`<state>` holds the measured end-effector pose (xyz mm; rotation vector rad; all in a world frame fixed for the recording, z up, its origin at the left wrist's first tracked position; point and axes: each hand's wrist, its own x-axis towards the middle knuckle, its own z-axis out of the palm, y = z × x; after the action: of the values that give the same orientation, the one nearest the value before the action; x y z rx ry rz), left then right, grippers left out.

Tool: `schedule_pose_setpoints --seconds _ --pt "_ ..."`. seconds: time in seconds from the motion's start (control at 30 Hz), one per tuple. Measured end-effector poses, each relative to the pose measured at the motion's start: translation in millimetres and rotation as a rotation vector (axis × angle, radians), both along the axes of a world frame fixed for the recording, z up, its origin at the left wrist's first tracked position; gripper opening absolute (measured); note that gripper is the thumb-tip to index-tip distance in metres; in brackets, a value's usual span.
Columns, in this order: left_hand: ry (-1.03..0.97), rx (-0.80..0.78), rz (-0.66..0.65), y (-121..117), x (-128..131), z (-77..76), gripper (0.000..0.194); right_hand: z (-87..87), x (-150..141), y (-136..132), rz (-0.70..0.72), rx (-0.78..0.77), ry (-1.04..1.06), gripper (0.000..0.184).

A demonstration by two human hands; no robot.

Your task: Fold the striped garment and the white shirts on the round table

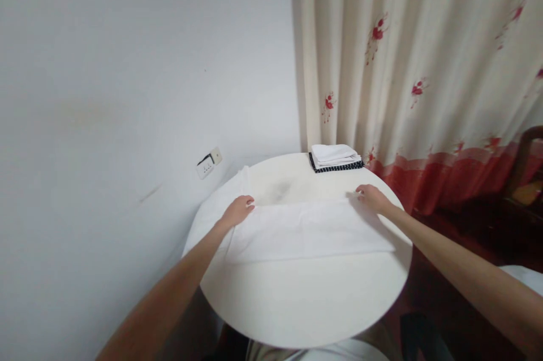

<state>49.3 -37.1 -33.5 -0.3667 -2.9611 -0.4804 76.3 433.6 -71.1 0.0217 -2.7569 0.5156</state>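
A white cloth (pixel 305 231) lies spread across a round white table (pixel 305 304), folded into a long band with part of it hanging over the left rim. My left hand (pixel 238 211) pinches the cloth's far left corner, fingers closed on the fabric. At the far right corner, my right hand (pixel 372 198) grips the cloth's edge in the same way. Both arms reach forward over the table.
A small stack of folded white cloths (pixel 335 155) on a dark-edged one sits at the table's far rim. A floral curtain (pixel 416 67) hangs behind. The white wall at left carries a socket (pixel 208 164). Dark wooden furniture (pixel 526 174) stands at right.
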Motion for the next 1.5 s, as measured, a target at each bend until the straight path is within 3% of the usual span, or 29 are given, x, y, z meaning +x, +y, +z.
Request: schedule_pose_setpoints --seconds 0.1,0.23,0.37,0.57,0.87,1.0,1.17,1.33,1.5 --pt "0.068 -0.043 -0.049 41 12 -22.5 0.043 -9.1 5 -49 -0.017 0.102 -0.025 0.04" --pt "0.086 -0.148 -0.359 112 34 -54.7 0.054 -20.9 28 -130 0.237 0.147 -0.088 0.051" --pt "0.018 -0.201 -0.401 149 40 -77.4 0.057 -36.6 42 -172 0.295 0.142 -0.19 0.059" --pt "0.006 -0.207 -0.351 146 32 -80.8 0.059 -37.0 36 -167 0.275 0.151 -0.264 0.062" --pt "0.037 -0.222 -0.194 148 42 -81.0 0.058 -32.5 40 -167 0.219 0.167 -0.255 0.06" --pt "0.012 -0.233 -0.177 147 40 -76.9 0.058 -29.0 54 -175 0.189 0.186 -0.224 0.059" --pt "-0.042 -0.226 -0.165 137 28 -71.8 0.057 -30.5 83 -190 0.309 0.21 -0.204 0.067" --pt "-0.049 -0.22 -0.11 125 12 -72.9 0.056 -36.8 107 -194 0.329 0.239 -0.179 0.072" --pt "0.025 -0.211 -0.083 124 20 -73.1 0.057 -36.2 117 -194 0.366 0.208 -0.182 0.071"
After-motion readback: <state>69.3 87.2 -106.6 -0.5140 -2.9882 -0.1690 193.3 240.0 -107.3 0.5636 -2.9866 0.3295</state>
